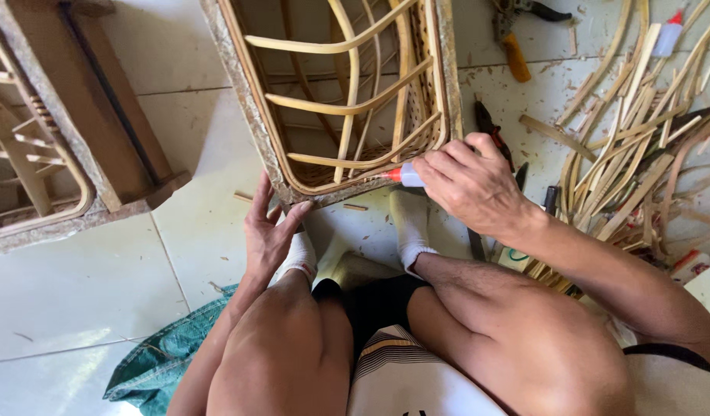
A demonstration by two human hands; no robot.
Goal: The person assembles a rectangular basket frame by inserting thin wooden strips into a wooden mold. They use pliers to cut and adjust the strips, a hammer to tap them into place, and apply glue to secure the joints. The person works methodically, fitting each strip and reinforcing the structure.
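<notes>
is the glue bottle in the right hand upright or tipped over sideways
Tipped sideways: the glue bottle lies roughly level in the right hand, red nozzle pointing left at the rattan frame.

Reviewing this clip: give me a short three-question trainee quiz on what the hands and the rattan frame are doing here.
1. True or false: the right hand holds a small glue bottle with its red tip at the rim of the rattan frame.
2. What does the left hand touch? A) the pliers B) the frame's lower corner C) the green cloth
3. Fill in: loose rattan strips lie on the tiled floor to the person's ____ side.

Key:
1. True.
2. B; the orange-handled pliers lie untouched on the floor, and the green cloth is under the leg.
3. Right.
</notes>
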